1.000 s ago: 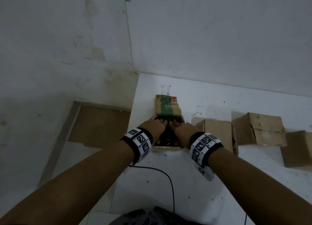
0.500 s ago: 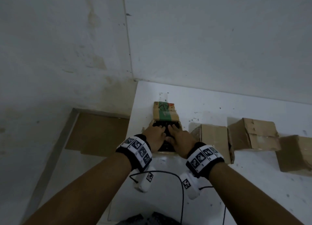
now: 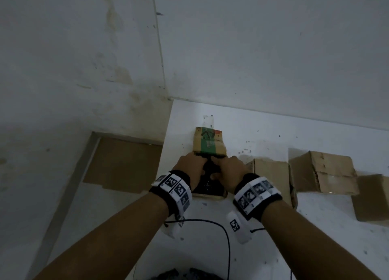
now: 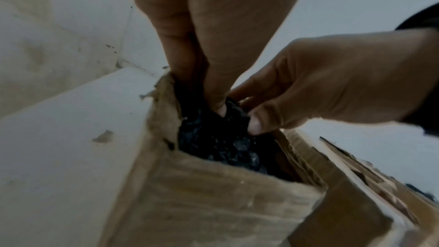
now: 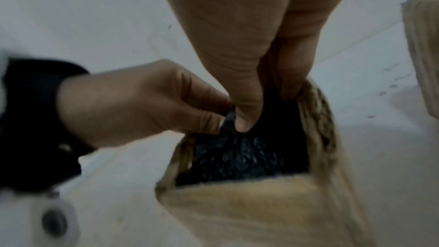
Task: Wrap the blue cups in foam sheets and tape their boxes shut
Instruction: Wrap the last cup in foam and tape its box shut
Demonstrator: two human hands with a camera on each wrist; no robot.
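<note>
Hands shifted apart; wrist-only: left hand (image 4: 199, 48) pinching black wrap (image 4: 221, 144).

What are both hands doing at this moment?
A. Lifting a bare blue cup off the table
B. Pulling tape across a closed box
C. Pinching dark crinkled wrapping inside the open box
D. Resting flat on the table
C: in the wrist views the left hand and the right hand both pinch the dark crinkled wrapping down inside the open box, whose far flap stands open.
</note>
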